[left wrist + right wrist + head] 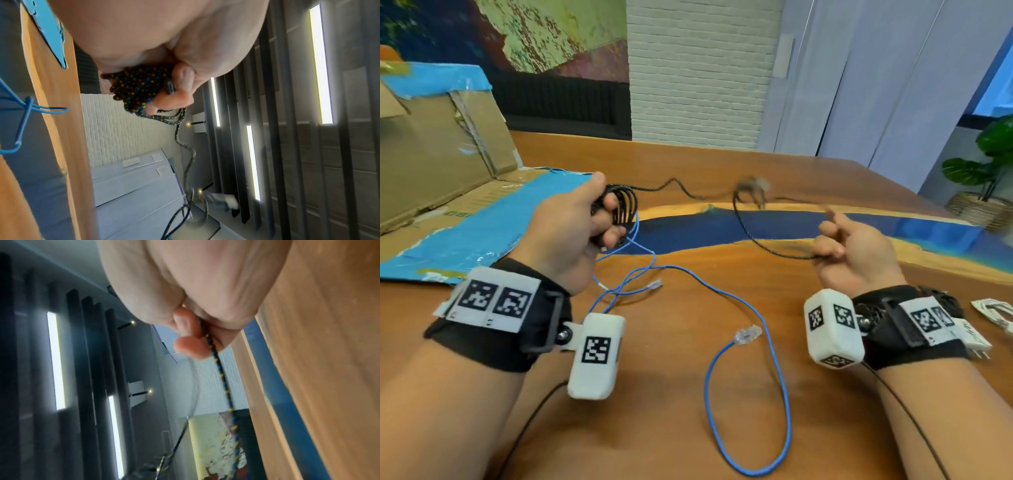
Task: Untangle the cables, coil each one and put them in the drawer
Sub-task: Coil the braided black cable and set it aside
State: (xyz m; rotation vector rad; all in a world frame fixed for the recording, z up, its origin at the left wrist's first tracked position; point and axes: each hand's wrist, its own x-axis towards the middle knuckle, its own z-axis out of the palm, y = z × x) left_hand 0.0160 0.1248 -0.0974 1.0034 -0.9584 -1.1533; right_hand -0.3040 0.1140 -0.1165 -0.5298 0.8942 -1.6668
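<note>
My left hand (pixel 585 222) grips a bundle of coils of a black braided cable (pixel 619 202) with yellow and blue flecks, above the table. The left wrist view shows those coils (pixel 135 87) packed under my curled fingers. The cable's free run (pixel 753 236) sags over the table to my right hand (pixel 849 246), which pinches it. In the right wrist view the strand (pixel 218 363) leaves my curled fingers (pixel 189 347). A blurred knot of cable and plug (pixel 751 188) swings in mid-air between the hands. A blue network cable (pixel 763 308) lies loose on the table.
An opened cardboard box with blue tape (pixel 448 171) lies at the left on the wooden table (pixel 671 411). A white cable bundle (pixel 993 308) sits at the right edge, beside my right wrist. A potted plant (pixel 989 164) stands beyond the table's right corner.
</note>
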